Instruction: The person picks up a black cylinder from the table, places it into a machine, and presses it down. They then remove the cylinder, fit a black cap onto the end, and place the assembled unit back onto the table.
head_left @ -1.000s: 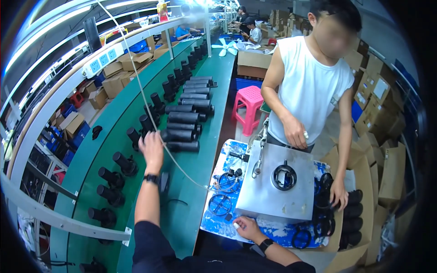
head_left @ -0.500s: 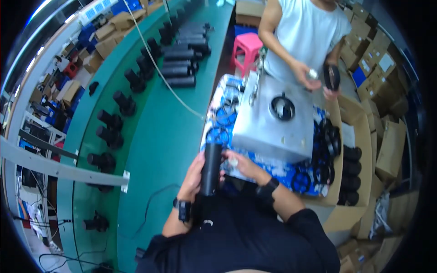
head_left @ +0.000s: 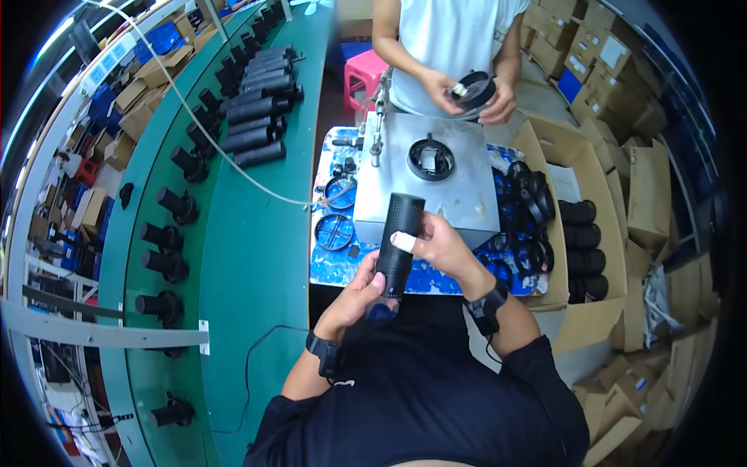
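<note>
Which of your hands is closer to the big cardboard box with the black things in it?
Right. The right hand, on the black cylinder, is left of the cardboard box; the left hand is farther left, near the cylinder's bottom.

No text can be read, even on the white label (head_left: 613, 52) of a carton (head_left: 608, 76).
</note>
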